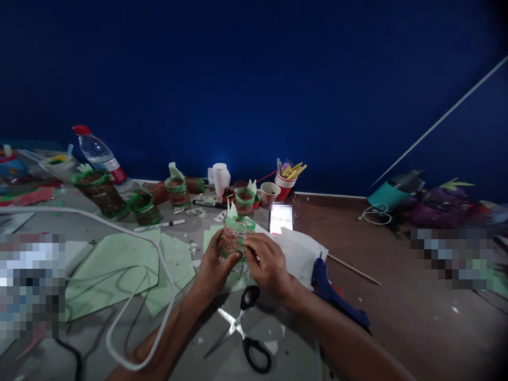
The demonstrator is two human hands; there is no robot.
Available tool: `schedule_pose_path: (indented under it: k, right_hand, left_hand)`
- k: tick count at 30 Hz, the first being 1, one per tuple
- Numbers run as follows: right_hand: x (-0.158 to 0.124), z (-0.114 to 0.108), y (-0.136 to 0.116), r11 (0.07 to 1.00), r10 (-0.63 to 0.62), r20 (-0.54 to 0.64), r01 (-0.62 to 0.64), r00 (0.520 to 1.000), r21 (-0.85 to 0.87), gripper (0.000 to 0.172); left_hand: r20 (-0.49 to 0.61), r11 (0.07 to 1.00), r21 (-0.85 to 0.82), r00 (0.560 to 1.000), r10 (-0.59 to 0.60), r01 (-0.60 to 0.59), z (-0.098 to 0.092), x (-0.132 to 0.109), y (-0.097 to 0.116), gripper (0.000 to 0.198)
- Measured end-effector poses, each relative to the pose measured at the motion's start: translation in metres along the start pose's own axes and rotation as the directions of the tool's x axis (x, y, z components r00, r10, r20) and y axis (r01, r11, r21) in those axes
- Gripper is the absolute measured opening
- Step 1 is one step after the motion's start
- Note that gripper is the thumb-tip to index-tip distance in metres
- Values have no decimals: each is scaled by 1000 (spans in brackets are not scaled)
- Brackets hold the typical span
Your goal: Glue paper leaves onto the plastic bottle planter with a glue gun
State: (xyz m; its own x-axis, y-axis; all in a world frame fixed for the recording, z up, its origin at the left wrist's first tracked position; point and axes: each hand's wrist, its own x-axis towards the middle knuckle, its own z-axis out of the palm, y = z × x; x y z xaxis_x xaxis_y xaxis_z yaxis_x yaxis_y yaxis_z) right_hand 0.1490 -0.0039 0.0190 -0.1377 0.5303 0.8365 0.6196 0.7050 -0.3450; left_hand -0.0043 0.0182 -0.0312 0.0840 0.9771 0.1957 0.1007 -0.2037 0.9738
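Observation:
A small brown cup-shaped piece with green rims point(234, 239) and pale green pointed bits on top is held up at the middle. My left hand point(216, 264) is wrapped round its left side, thumb along the lower front. My right hand point(265, 259) has its fingers pinched against the right side of the piece; whether they hold anything small is hidden. Opened scissors point(237, 324) with black handles lie on the table just below both hands. Pale green paper sheets point(119, 264) and white paper point(304, 254) lie beside and beneath the hands.
Similar brown and green pieces point(178, 193) stand behind, left of centre. A blue glue gun point(335, 299) and wooden stick point(353, 269) lie right. A white cable point(171, 286) loops over the left side. A phone point(281, 218), paper cups point(286, 185) and water bottle point(99, 153) are farther back.

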Motion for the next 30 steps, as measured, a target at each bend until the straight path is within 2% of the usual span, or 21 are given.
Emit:
schedule_pose_path:
  k: [14,18,24,26,30]
  right_hand:
    - [3,-3,-1,983,-15,151,43,988,-181,18]
    - [3,-4,-2,973,-19,172,58,985,-223,16]
    - [3,-3,-2,959,-35,190,87,981,-271,16]
    - [3,-4,-2,963,-27,183,75,983,-258,16]
    - [4,-6,-4,985,5,76,9,997,-174,20]
  left_hand:
    - [-5,997,-77,1000,-18,17,2,-1,3,71]
    - [-23,999,-37,1000,-16,15,1,-1,5,70]
    - [-24,998,-68,1000,-14,12,2,-1,3,68]
    - [-31,996,-90,999,-24,21,3,-1,3,68]
    - [-53,995,-95,998,-47,42,1,2,6,61]
